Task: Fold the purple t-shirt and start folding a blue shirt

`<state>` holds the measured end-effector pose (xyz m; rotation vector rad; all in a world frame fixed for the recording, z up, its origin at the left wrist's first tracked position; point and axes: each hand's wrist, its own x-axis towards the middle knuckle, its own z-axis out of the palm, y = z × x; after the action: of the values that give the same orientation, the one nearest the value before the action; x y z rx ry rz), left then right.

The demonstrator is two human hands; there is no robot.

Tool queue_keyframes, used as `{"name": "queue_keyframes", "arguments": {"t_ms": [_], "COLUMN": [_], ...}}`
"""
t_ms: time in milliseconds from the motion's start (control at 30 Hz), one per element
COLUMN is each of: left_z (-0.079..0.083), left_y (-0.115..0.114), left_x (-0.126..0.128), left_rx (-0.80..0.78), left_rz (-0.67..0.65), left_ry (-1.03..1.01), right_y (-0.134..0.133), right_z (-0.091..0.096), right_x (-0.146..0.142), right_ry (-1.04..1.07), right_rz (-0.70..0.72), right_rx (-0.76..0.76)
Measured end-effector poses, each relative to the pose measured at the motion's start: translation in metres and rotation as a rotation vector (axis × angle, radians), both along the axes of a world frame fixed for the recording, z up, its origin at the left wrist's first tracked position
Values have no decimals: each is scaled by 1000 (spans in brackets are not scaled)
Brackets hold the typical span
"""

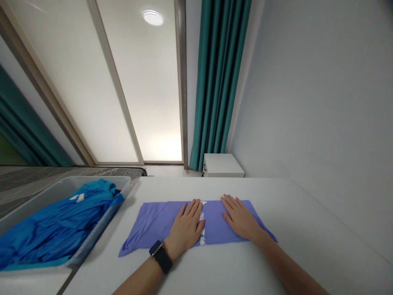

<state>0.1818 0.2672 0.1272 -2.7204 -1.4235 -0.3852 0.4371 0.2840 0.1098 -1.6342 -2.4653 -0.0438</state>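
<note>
A lavender-purple T-shirt (156, 229) lies folded flat on the white table (245, 266), with a white print showing down its middle. My left hand (187, 225) rests palm down on the shirt, fingers spread, and a black smartwatch (160, 256) is strapped to that wrist. My right hand (239, 217) also presses flat on the fabric, near the shirt's right end, holding nothing. Between the hands lies a strip of the white print.
At the left, a grey plastic bin (123, 183) beside the table holds a crumpled bright blue garment (58, 221). Beyond stand a small white cabinet (222, 165), a teal curtain (217, 82) and a frosted sliding door (156, 102).
</note>
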Motion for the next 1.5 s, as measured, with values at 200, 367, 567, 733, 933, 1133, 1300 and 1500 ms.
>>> {"name": "queue_keyframes", "arguments": {"t_ms": [200, 367, 567, 733, 933, 1133, 1300, 1500], "left_z": [-1, -4, 2, 6, 4, 15, 39, 44], "left_y": [-3, -14, -19, -13, -11, -5, 20, 47], "left_x": [-31, -74, -100, -102, -123, -132, -139, -138], "left_rx": [5, 28, 8, -15, -61, -129, -96, -261], "left_rz": [58, 141, 145, 241, 431, 521, 533, 494], "left_ry": [10, 28, 54, 67, 71, 29, -76, -149], "right_y": [4, 6, 4, 3, 4, 4, 3, 4], "right_z": [-10, -13, -12, -11, -13, -11, -7, -10], "right_x": [5, 7, 5, 5, 4, 4, 2, 2], "right_ry": [35, 47, 46, 21, 7, -10, -18, -5], "right_rz": [21, 17, 4, -10, -20, -27, -36, -24], "right_rx": [39, 29, 6, 19, 13, -18, -42, -24]}}
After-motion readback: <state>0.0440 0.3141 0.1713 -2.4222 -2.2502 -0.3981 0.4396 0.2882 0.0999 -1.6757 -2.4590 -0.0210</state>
